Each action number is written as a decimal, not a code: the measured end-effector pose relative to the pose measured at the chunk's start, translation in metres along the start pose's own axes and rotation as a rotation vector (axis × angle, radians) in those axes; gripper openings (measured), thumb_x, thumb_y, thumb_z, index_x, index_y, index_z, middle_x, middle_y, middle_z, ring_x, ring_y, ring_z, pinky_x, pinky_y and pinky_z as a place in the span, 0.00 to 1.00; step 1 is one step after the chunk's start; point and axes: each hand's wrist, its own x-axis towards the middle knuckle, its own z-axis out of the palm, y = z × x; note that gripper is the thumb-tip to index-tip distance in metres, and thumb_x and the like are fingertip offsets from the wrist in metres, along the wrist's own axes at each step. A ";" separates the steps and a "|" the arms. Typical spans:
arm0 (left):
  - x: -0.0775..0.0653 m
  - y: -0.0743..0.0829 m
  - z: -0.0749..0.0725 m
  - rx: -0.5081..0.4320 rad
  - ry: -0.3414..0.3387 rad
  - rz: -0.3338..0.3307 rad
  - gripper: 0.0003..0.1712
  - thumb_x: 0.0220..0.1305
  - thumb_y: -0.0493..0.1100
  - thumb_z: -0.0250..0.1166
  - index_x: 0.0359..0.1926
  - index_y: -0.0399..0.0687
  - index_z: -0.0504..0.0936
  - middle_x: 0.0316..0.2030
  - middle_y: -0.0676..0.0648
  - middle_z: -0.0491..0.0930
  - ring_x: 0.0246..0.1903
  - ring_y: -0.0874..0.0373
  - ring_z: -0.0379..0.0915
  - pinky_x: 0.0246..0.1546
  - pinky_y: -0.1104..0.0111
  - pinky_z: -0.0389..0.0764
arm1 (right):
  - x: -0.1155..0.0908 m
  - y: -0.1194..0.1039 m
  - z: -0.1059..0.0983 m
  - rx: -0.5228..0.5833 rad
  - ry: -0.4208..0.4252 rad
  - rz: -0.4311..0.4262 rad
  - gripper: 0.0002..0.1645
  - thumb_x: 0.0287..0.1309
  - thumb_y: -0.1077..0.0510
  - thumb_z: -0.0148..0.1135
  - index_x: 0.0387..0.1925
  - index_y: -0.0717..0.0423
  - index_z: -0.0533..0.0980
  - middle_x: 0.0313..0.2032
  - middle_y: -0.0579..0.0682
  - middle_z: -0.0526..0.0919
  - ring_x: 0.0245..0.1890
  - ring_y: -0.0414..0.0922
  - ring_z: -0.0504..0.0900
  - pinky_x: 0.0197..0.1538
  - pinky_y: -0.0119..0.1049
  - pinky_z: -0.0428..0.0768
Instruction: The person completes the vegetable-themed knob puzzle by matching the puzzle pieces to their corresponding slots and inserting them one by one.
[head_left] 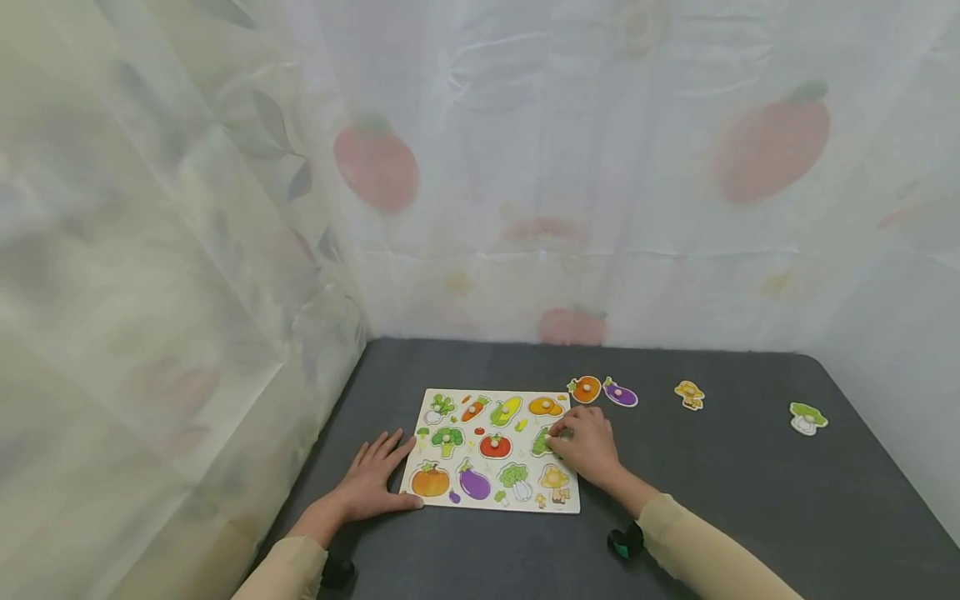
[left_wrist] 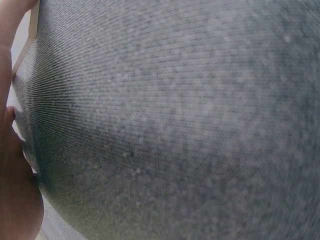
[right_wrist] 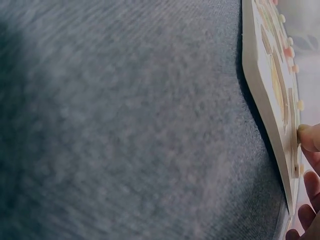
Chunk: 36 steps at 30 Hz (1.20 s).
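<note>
A wooden vegetable puzzle board (head_left: 480, 498) lies on the dark table. My left hand (head_left: 367, 483) has its fingers spread along the board's left edge, thumb at the near left corner. With thumb and fingers, my right hand (head_left: 587, 446) pinches a green vegetable puzzle piece (head_left: 540, 443) at the right end of the middle row, partly hiding it. Knobbed pieces, including a tomato (head_left: 495, 447), a broccoli (head_left: 447, 442) and a corn (head_left: 506, 410), sit in the upper two rows. The near row shows pumpkin, eggplant, cabbage and mushroom pictures without knobs.
Beyond the board's far right corner lie a loose pumpkin piece (head_left: 584, 389) and an eggplant piece (head_left: 621, 393). Farther right are a mushroom piece (head_left: 689, 395) and a cabbage piece (head_left: 807, 418). Pale curtains (head_left: 570, 275) hang behind the table and along its sides.
</note>
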 end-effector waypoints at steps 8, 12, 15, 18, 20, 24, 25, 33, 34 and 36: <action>0.000 0.000 0.000 0.003 0.000 0.001 0.67 0.48 0.83 0.66 0.82 0.59 0.55 0.80 0.43 0.48 0.79 0.38 0.37 0.74 0.37 0.36 | 0.000 0.000 0.001 -0.006 -0.002 0.008 0.08 0.53 0.45 0.78 0.27 0.39 0.85 0.44 0.45 0.79 0.54 0.51 0.69 0.53 0.49 0.67; 0.000 0.000 0.000 0.008 0.002 0.003 0.67 0.49 0.82 0.67 0.82 0.59 0.55 0.80 0.43 0.48 0.79 0.38 0.37 0.74 0.37 0.37 | 0.001 0.000 0.000 -0.005 0.001 0.006 0.07 0.53 0.46 0.78 0.27 0.39 0.85 0.44 0.45 0.80 0.54 0.51 0.69 0.53 0.49 0.67; -0.001 0.000 -0.001 0.013 0.003 0.004 0.67 0.49 0.81 0.67 0.82 0.58 0.55 0.80 0.42 0.48 0.79 0.38 0.37 0.74 0.37 0.37 | 0.000 0.000 0.000 0.001 0.002 0.005 0.07 0.53 0.46 0.78 0.27 0.39 0.85 0.44 0.45 0.80 0.53 0.51 0.69 0.54 0.49 0.66; -0.001 0.000 -0.001 0.017 -0.003 -0.004 0.67 0.48 0.83 0.66 0.82 0.59 0.54 0.81 0.43 0.47 0.79 0.38 0.36 0.74 0.38 0.36 | 0.000 0.000 0.000 0.001 0.004 0.003 0.07 0.53 0.46 0.78 0.27 0.39 0.85 0.44 0.45 0.80 0.53 0.51 0.69 0.53 0.50 0.66; 0.000 0.000 0.000 0.009 -0.002 -0.006 0.67 0.48 0.83 0.66 0.82 0.59 0.54 0.80 0.43 0.47 0.79 0.38 0.36 0.74 0.38 0.36 | 0.000 0.001 0.000 0.002 0.004 0.001 0.08 0.53 0.46 0.78 0.27 0.40 0.85 0.43 0.45 0.79 0.54 0.52 0.69 0.54 0.50 0.66; 0.000 0.000 0.001 0.004 -0.003 -0.012 0.67 0.47 0.84 0.65 0.82 0.60 0.54 0.80 0.43 0.48 0.79 0.38 0.36 0.74 0.38 0.36 | 0.000 0.001 0.001 0.009 0.004 -0.001 0.08 0.53 0.46 0.78 0.27 0.40 0.85 0.43 0.45 0.79 0.54 0.52 0.69 0.54 0.50 0.66; 0.001 0.000 0.001 0.002 -0.003 -0.011 0.67 0.47 0.84 0.65 0.82 0.60 0.55 0.80 0.43 0.48 0.79 0.38 0.36 0.74 0.38 0.36 | 0.000 0.001 0.000 0.012 0.004 -0.002 0.08 0.53 0.46 0.78 0.27 0.40 0.85 0.43 0.45 0.79 0.54 0.52 0.68 0.54 0.50 0.66; 0.000 0.001 0.000 0.008 -0.002 -0.016 0.67 0.48 0.82 0.67 0.82 0.59 0.55 0.80 0.43 0.48 0.79 0.38 0.36 0.74 0.38 0.36 | 0.000 0.001 0.001 0.000 0.005 0.003 0.08 0.53 0.46 0.78 0.27 0.40 0.85 0.43 0.45 0.79 0.54 0.52 0.68 0.53 0.49 0.66; 0.000 0.002 -0.001 0.011 -0.005 -0.020 0.67 0.48 0.82 0.67 0.82 0.59 0.54 0.80 0.43 0.48 0.79 0.39 0.36 0.74 0.38 0.36 | 0.000 0.001 0.001 -0.002 0.004 0.004 0.08 0.53 0.46 0.78 0.27 0.40 0.85 0.43 0.45 0.79 0.53 0.52 0.68 0.53 0.49 0.66; -0.001 0.002 -0.001 0.011 -0.004 -0.020 0.67 0.48 0.82 0.67 0.82 0.58 0.55 0.80 0.43 0.48 0.79 0.38 0.37 0.74 0.38 0.36 | 0.000 0.000 0.000 -0.006 0.002 0.004 0.08 0.53 0.45 0.78 0.27 0.40 0.85 0.43 0.45 0.79 0.53 0.51 0.68 0.53 0.49 0.66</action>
